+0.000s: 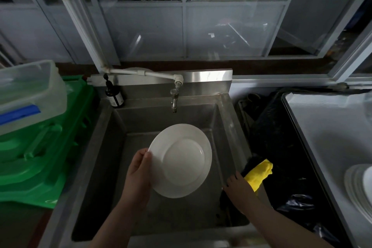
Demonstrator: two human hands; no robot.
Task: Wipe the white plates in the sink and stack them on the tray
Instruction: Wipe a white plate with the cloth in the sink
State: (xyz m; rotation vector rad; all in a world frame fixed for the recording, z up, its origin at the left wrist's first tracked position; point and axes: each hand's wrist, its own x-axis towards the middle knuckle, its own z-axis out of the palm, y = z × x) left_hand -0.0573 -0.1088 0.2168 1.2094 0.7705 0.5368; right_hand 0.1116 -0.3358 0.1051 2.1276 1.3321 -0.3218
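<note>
A round white plate point(181, 160) is held tilted above the steel sink point(112, 147), its face turned toward me. My left hand point(138, 175) grips the plate's left rim, thumb on the front. My right hand point(238, 187) lies on the sink's right edge and holds a yellow cloth point(258, 174) that sticks out past the fingers. At the far right a stack of white plates point(360, 189) stands on the pale tray point(322, 127).
A tap point(174, 99) hangs over the back of the sink, with a dark bottle point(114, 94) at its left corner. Green crates point(46, 147) under a clear plastic box point(30, 94) fill the left side. A black bin bag point(281, 147) lies between sink and tray.
</note>
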